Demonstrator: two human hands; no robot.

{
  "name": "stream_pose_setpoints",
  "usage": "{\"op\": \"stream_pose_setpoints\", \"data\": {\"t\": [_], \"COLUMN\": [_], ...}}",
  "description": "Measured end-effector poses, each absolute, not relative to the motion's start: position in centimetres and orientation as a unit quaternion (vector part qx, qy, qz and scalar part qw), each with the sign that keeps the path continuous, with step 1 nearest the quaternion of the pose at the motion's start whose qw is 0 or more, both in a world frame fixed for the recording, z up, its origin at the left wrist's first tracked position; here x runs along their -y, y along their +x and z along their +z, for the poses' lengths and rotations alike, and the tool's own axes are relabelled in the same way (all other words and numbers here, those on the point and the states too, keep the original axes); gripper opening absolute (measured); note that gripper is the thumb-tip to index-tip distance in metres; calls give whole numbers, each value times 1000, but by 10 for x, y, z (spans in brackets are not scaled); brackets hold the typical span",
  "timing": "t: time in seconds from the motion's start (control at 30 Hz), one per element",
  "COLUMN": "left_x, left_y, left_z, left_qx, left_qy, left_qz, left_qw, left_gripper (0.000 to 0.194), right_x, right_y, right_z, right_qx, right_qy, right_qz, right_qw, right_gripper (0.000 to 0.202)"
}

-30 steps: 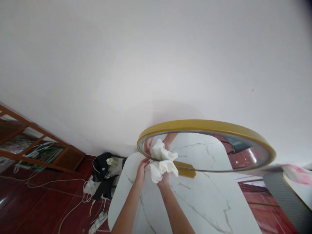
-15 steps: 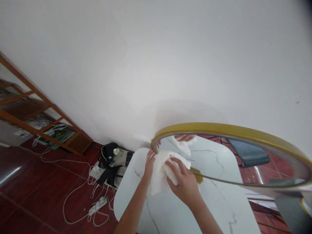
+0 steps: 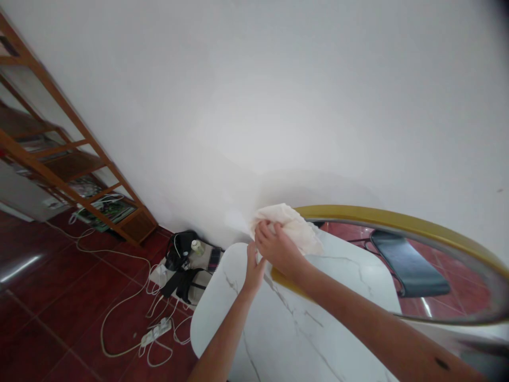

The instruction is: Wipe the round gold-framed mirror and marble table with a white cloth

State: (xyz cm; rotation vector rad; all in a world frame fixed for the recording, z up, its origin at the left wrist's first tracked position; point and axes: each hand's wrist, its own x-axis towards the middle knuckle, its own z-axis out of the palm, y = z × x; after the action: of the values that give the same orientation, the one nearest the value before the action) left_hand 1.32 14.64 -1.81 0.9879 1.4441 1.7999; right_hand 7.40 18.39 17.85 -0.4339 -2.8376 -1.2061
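A round mirror (image 3: 421,276) with a gold frame (image 3: 369,214) stands tilted on a white marbled table (image 3: 258,329), its upper edge near the wall. My right hand (image 3: 280,246) is closed on a white cloth (image 3: 304,231) and presses it over the left end of the frame, hiding that part. Just below, my left hand (image 3: 254,269) grips the mirror's left edge, its fingertips partly covered by the right hand and cloth. The glass reflects the tabletop, red floor tiles and a dark chair seat (image 3: 409,262).
A white wall (image 3: 238,106) rises behind the table. On the left, a wooden shelf (image 3: 95,143) leans in view over a red tiled floor (image 3: 59,297). A power strip (image 3: 156,332), loose cables, a black bag (image 3: 181,249) and a small bottle (image 3: 196,246) lie beside the table.
My right hand has carried the cloth up from the lower left of the glass onto the frame's left end. The left hand has shifted slightly right and down, and the view has turned a little.
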Motion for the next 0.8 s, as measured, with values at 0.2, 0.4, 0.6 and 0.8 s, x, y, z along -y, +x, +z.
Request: {"op": "stream_pose_setpoints", "data": {"t": [0.2, 0.4, 0.6, 0.8], "left_x": [-145, -145, -143, -139], "left_y": [13, 12, 5, -3], "left_z": [-19, -20, -24, -14], "left_qx": [-527, -528, -538, -519], "left_qy": [379, 376, 373, 417], "left_qz": [664, 662, 648, 634], "left_qw": [370, 375, 389, 393], "left_gripper": [64, 64, 57, 63], "right_x": [-182, -182, -194, -188], "right_y": [100, 91, 79, 101], "right_z": [250, 222, 166, 222], "right_qx": [877, 893, 915, 913], "right_qy": [-289, -215, -89, -181], "right_qz": [-377, -393, -391, -359], "right_qw": [68, 47, 38, 65], "right_gripper": [29, 28, 21, 27]}}
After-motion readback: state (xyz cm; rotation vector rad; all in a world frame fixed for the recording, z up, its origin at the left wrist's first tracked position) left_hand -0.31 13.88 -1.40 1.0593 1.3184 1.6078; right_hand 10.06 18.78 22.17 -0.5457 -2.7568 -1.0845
